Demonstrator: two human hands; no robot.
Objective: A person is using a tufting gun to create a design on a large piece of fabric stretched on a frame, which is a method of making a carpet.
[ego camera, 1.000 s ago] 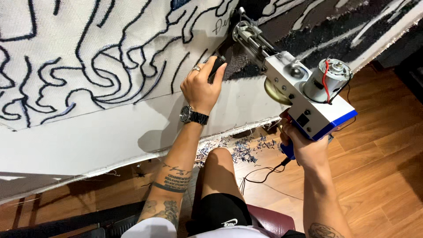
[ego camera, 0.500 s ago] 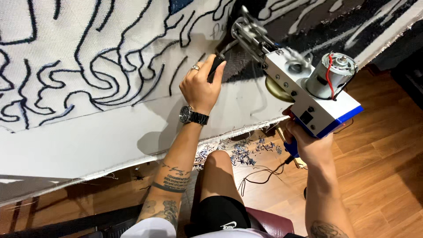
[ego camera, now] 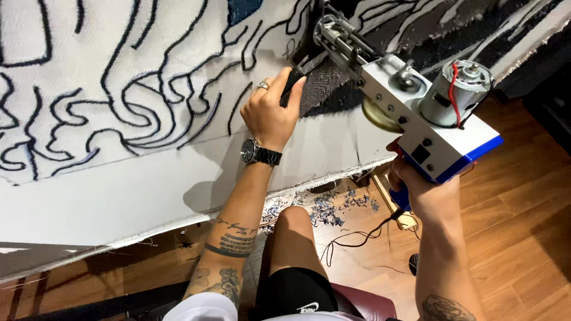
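Seen from above: white and blue tufting gun (ego camera: 428,128) at centre right, needle end pressed against stretched white cloth (ego camera: 119,107) marked with black line drawing. Left hand (ego camera: 269,113), fingers wrapped tight round black front handle (ego camera: 291,80). Right hand (ego camera: 425,193) below gun body, fingers closed round blue rear grip. Wristwatch (ego camera: 257,153) on left wrist. Yarn scraps (ego camera: 324,205) scattered on wooden floor (ego camera: 511,202) below.
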